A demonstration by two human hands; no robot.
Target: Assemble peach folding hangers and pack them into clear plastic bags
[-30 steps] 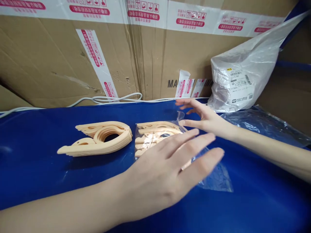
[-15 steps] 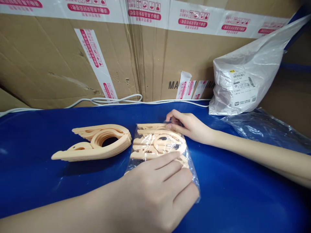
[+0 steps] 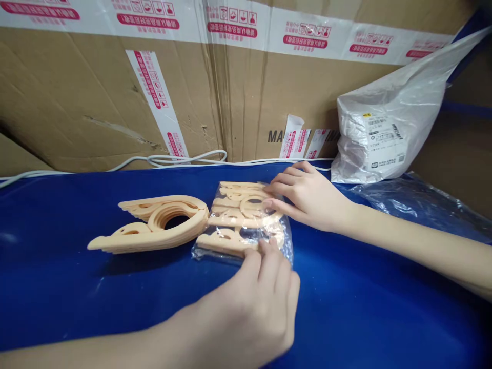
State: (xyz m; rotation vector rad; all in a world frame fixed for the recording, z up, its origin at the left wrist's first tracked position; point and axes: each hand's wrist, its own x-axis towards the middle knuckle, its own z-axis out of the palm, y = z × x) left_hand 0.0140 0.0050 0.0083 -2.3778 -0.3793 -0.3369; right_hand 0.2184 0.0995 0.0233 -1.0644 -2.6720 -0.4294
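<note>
A clear plastic bag (image 3: 219, 252) of beige folding clothes hangers (image 3: 226, 220) lies flat on the blue surface. At its near right edge my left hand (image 3: 261, 302) has its fingers curled onto the film, the tips partly hidden. My right hand (image 3: 311, 197) rests on the far right side of the bag, fingers stretched out and thumb apart on top. Just left of the bag, almost touching it, is a stack of loose beige folding hangers (image 3: 184, 238), nested together.
Behind stands a large cardboard box (image 3: 238, 92) with printed tape. A white cable (image 3: 184, 160) runs along its foot. At the back right are a white plastic mailer (image 3: 365, 138) with a label and a clear plastic sheet (image 3: 407, 200). Blue sheeting (image 3: 365, 307) covers the work surface.
The bag of hangers has shifted away from me and slightly left, closer to the loose stack. My left hand has drawn back to its near edge, and my right hand's fingers have straightened over it.
</note>
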